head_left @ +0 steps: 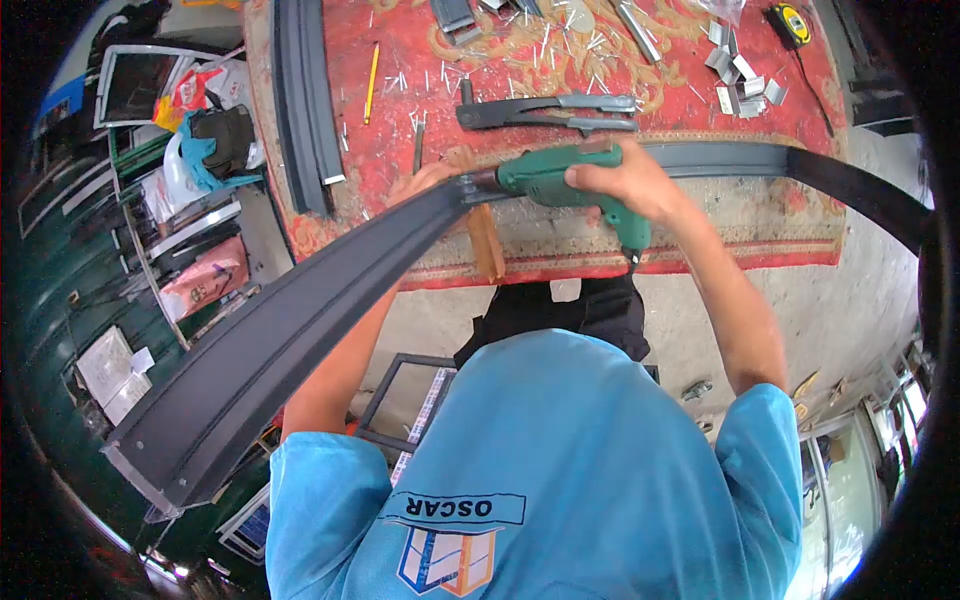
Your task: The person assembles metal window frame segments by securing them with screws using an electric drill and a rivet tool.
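My right hand [628, 182] is wrapped around a green power drill [560, 176], which lies on its side with its chuck pointing left. The chuck end meets a long dark grey metal profile [300, 300] at a joint or bend. My left hand [432, 178] grips this profile from the far side, close to the chuck; part of the hand is hidden behind the metal. A wooden block [486, 245] sits under the profile, at the table's near edge. Just beyond the drill, a hand riveter [545, 112] lies on the red patterned cloth [400, 60].
The profile sweeps past both sides of me. Dark metal strips [300, 100] lie at the table's left. A yellow pencil [372, 84], scattered rivets [545, 50], small metal brackets [745, 85] and a tape measure [789, 26] are on the cloth. A cluttered rack [150, 240] stands left.
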